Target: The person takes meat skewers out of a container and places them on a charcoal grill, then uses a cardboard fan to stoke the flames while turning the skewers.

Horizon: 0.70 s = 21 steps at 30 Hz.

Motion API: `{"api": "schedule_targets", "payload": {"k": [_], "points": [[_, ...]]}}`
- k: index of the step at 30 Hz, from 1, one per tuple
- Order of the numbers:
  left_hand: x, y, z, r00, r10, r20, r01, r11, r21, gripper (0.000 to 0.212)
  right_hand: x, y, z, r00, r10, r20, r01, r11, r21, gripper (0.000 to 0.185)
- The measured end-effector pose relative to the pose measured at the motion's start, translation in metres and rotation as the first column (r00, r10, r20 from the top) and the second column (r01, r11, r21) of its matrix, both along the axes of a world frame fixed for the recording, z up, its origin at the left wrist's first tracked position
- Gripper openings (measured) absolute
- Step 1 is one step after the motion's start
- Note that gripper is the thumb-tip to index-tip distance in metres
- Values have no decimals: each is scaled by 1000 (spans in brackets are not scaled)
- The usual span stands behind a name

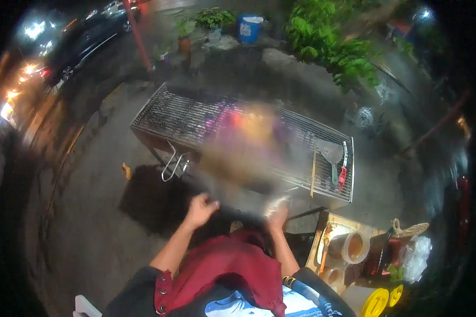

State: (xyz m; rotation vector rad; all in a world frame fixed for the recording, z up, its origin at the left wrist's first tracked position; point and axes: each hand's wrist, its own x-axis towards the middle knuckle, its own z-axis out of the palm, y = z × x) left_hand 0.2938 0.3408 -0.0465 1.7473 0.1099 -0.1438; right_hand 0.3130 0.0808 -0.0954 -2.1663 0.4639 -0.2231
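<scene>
A long metal charcoal grill [170,105] with a barred grate stands before me. A blurred haze hides its middle, where a red and orange glow shows through. My left hand [202,209] is near the grill's front side, fingers curled; whether they hold anything is lost in the blur. Near the front edge, my right hand [277,214] has a pale, shiny streak at its fingers, too smeared to identify. On the grate's right end lie a slotted spatula [331,156], a red-handled tool [342,176], probably tongs or a brush, and thin wooden sticks [313,170].
At lower right, a wooden table [321,222] holds a plastic tub of brown sauce [355,247], a yellow-lidded container [375,302] and clear plastic bags [417,259]. A wire handle [172,162] juts from the grill's front. Behind stand a blue bucket [249,29] and leafy plants [325,43].
</scene>
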Motion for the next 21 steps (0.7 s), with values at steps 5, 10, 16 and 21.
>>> {"api": "schedule_targets", "payload": {"k": [5, 10, 16, 21], "points": [[97, 9, -48, 970, 143, 196, -160, 984, 75, 19, 9, -7, 4, 996, 54, 65, -49, 995, -83, 51], [128, -2, -62, 981, 158, 116, -174, 973, 152, 18, 10, -5, 18, 999, 32, 5, -32, 996, -82, 51], [132, -23, -26, 982, 115, -149, -118, 993, -11, 15, 12, -15, -5, 993, 114, 38, -112, 993, -37, 52], [137, -29, -13, 970, 159, -182, -167, 986, -27, 16, 15, -15, -2, 989, 132, -59, -132, 991, 6, 54]]}}
